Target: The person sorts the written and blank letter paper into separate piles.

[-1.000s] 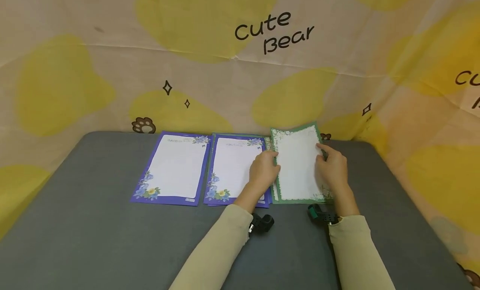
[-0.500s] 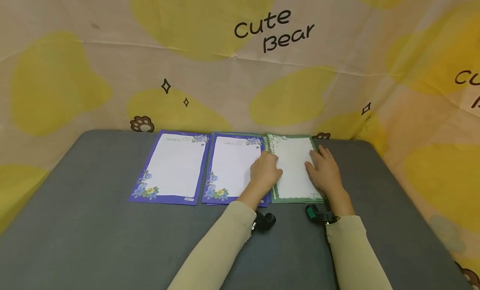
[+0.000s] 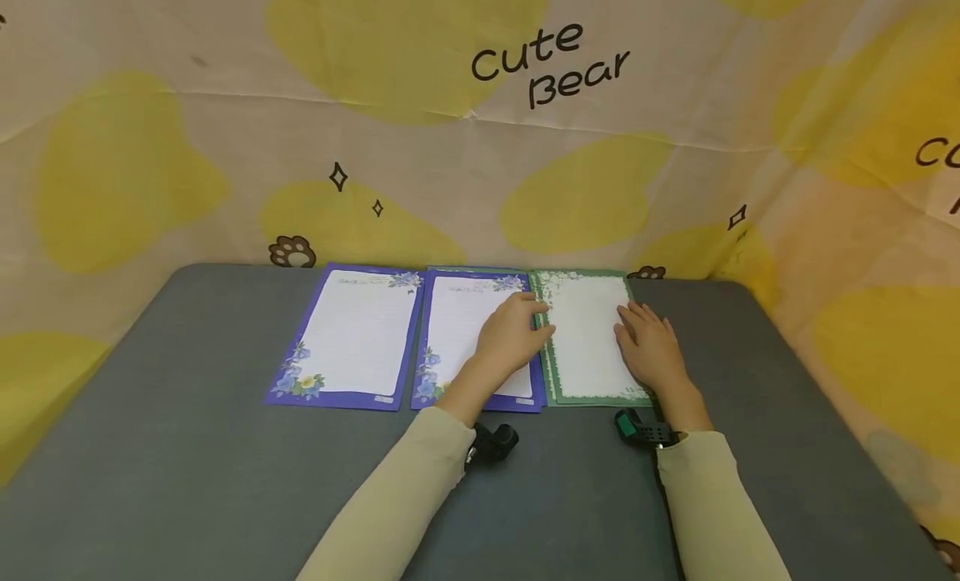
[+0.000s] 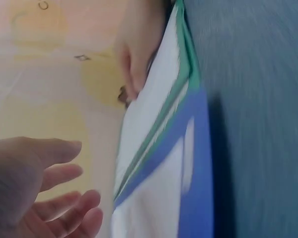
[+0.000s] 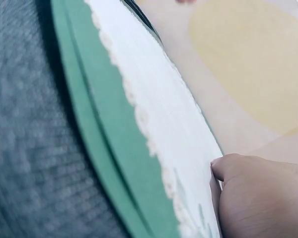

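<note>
On the right of the row, a green-bordered sheet of letter paper (image 3: 588, 339) lies flat over another green-edged sheet. My right hand (image 3: 651, 348) rests along its right edge, fingers extended, and the thumb (image 5: 226, 166) touches the paper in the right wrist view. My left hand (image 3: 510, 335) hovers over the middle purple-bordered sheet (image 3: 457, 331), beside the green sheet's left edge. Its fingers (image 4: 64, 176) are loosely bent with nothing between them. Green paper edges show behind the middle purple sheet.
Another purple floral sheet (image 3: 352, 339) lies at the left of the row. The grey table (image 3: 187, 473) ends at a patterned yellow and cream cloth (image 3: 420, 56) behind. Each wrist wears a black camera on a strap (image 3: 645, 429).
The green sheet, held up at its far end by both hands a second ago, now lies flat. My left hand has let go and drawn left; my right hand has flattened on its edge.
</note>
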A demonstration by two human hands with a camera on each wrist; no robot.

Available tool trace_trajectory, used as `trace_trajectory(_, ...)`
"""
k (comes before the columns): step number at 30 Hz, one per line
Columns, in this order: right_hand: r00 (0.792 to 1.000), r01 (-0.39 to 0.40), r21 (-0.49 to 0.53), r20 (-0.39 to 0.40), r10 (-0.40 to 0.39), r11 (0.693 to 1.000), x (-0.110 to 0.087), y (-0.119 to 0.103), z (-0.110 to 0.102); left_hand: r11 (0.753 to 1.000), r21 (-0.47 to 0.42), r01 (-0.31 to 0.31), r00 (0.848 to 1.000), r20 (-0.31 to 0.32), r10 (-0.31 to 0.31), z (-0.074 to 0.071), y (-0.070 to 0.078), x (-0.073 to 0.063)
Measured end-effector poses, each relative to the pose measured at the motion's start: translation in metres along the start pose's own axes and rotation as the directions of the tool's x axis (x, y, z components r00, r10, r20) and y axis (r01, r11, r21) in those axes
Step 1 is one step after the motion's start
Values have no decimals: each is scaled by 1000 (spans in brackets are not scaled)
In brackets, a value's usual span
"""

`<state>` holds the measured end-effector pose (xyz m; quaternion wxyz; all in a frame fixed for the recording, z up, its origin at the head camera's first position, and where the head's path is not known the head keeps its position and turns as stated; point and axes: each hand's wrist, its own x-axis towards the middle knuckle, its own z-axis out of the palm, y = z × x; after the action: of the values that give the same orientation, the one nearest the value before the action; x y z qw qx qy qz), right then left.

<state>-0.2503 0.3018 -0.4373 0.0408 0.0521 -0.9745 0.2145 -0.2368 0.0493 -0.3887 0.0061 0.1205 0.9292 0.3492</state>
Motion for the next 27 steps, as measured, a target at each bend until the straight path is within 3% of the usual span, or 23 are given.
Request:
trace_trajectory(5, 1000, 2, 6, -8, -2, 1000, 0, -1, 0, 1000, 4, -26, 999, -18, 26, -29, -29, -12)
trace_trajectory(14, 1000, 9, 13, -14, -9, 1000, -4, -3, -3, 1000, 8, -6, 999, -44, 6, -73, -88, -31)
trace_trajectory(19, 1000, 9, 3, -7, -9, 1000, -4, 0, -1, 1000, 15, -3, 1000, -30, 3, -80, -108, -36)
trace_trajectory(27, 1000, 10, -4, 5, -10, 1000, -3, -3, -2, 998, 35, -50, 999, -9, 51, -75, -132, -34)
